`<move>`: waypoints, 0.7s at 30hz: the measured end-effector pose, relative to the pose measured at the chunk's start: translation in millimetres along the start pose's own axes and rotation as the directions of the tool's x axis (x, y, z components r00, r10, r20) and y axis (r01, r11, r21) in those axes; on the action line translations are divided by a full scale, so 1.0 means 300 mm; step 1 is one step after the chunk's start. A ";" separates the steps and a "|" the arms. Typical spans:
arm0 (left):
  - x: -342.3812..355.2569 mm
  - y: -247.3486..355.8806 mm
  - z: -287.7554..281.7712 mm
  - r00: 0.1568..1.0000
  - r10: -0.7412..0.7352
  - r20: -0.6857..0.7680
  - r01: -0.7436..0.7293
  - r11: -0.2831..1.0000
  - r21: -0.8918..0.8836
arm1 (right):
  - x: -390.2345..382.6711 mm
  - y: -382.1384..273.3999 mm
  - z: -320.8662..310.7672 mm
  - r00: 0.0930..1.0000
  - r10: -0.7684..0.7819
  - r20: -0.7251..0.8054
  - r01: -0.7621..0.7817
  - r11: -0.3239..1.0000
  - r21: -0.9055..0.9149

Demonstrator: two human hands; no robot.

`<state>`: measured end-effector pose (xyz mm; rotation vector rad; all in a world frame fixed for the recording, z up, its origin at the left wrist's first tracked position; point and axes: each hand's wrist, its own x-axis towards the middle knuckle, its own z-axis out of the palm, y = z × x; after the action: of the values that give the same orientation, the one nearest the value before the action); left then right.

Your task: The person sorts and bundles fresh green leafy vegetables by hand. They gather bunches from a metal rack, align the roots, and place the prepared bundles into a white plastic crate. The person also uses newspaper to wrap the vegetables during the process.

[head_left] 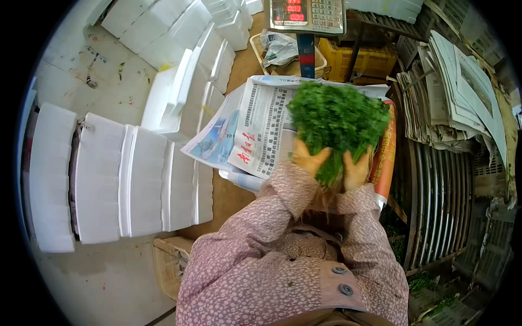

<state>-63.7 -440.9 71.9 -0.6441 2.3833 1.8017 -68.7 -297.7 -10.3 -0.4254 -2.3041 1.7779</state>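
A thick bunch of coriander (340, 117), or a very similar leafy herb, is between my two hands over a newspaper-lined box. Its leaves point away from me and its pale stems and thin roots hang toward me. My left hand (311, 157) grips the bunch low on its left side, thumb across the stems. On the right side, my right hand (356, 169) grips it the same way, thumb up. Newspaper (263, 117) spreads under and left of the bunch, its left edge folded outward. A red-orange printed sheet (385, 157) shows along the right side.
A weighing scale (307, 16) with a lit red display stands beyond the newspaper. White foam boxes (147, 176) are stacked at the left. On the right, a pile of papers (454, 92) lies above a slatted metal rack (440, 201). A yellow crate (359, 60) sits behind.
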 end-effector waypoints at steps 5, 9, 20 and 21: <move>0.354 -0.370 -0.353 0.913 0.115 -0.391 -0.097 0.993 0.066 | 0.035 -0.158 0.480 0.900 0.078 0.429 -0.021 0.991 -0.135; 0.490 -0.328 -0.329 0.998 -0.034 -0.048 0.051 0.913 0.404 | 0.164 0.101 0.586 0.847 0.186 0.499 0.042 0.911 -0.410; 0.572 -0.469 -0.225 0.961 -0.175 -0.214 0.223 0.948 0.228 | 0.201 0.028 0.545 0.840 0.306 0.449 0.131 0.687 -0.715; 0.618 -0.527 -0.272 0.947 -0.283 -0.149 0.303 0.944 0.131 | 0.206 0.065 0.552 0.844 0.292 0.450 0.156 0.669 -0.727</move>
<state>-157.3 -603.2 -103.9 -1.0604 2.3200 1.4821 -179.2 -422.5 -72.6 -0.1092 -3.4435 0.9167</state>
